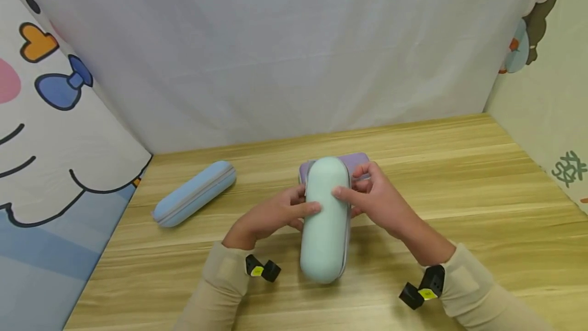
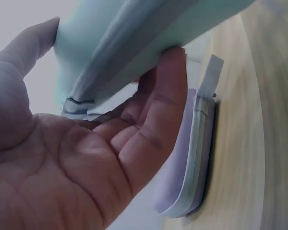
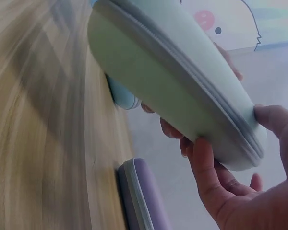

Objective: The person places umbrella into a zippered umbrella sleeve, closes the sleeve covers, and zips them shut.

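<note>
Both hands hold a mint green zippered pencil case (image 1: 325, 229), raised off the table with its long side pointing away from me. My left hand (image 1: 277, 213) grips its left side, thumb on top and fingers beneath, as the left wrist view shows. On the other side my right hand (image 1: 381, 198) pinches the case, thumb on the upper shell and fingertips under it. A grey zipper band (image 3: 182, 62) runs along its side and looks closed in the right wrist view. Behind it a purple zippered case (image 1: 358, 159) lies on the table, partly hidden.
A light blue zippered case (image 1: 195, 193) lies slanted on the wooden table (image 1: 459, 178) to the left. A white curtain (image 1: 294, 55) hangs behind the table. Printed cartoon panels stand at the left (image 1: 105, 142) and right (image 1: 551, 116).
</note>
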`<action>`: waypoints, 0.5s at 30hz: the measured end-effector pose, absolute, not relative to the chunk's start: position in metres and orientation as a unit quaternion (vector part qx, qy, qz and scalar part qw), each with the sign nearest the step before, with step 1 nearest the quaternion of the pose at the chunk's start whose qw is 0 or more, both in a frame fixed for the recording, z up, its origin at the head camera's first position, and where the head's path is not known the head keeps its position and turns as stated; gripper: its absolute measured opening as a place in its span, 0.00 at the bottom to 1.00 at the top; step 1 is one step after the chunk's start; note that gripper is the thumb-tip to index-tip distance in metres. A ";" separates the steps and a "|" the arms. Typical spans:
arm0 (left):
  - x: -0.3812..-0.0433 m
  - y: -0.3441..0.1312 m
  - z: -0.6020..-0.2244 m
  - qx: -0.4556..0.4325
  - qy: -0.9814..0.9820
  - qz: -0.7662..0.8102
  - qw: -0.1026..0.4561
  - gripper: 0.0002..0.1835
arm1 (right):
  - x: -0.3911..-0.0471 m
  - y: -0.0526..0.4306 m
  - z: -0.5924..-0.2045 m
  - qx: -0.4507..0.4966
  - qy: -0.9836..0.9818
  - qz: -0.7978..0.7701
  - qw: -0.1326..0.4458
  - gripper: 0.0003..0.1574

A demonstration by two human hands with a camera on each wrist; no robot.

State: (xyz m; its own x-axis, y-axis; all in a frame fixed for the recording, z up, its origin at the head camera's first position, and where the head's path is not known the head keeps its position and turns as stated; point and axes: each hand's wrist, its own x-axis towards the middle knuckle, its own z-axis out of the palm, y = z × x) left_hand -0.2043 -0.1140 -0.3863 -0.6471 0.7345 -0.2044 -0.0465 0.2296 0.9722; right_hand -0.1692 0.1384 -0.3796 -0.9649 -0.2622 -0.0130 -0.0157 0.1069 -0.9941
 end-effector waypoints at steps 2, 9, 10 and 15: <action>-0.205 -0.114 -0.386 0.242 0.705 0.571 0.344 0.39 | -0.169 0.137 -0.381 -0.094 0.737 -0.664 0.087 0.30; -0.209 -0.121 -0.388 0.204 0.717 0.595 0.301 0.38 | -0.173 0.137 -0.382 -0.104 0.721 -0.680 0.090 0.23; -0.210 -0.123 -0.388 0.198 0.713 0.607 0.290 0.39 | -0.174 0.138 -0.382 -0.104 0.719 -0.681 0.093 0.23; -0.212 -0.131 -0.385 0.167 0.675 0.684 0.218 0.35 | -0.174 0.141 -0.381 -0.101 0.720 -0.676 0.120 0.24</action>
State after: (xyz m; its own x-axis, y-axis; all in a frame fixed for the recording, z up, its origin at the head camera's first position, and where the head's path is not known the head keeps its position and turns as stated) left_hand -0.2123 -0.1311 -0.3846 -0.8492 0.5241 -0.0649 -0.0719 0.0070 0.9974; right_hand -0.1737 0.1413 -0.3809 -0.9511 -0.3067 -0.0365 0.0171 0.0655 -0.9977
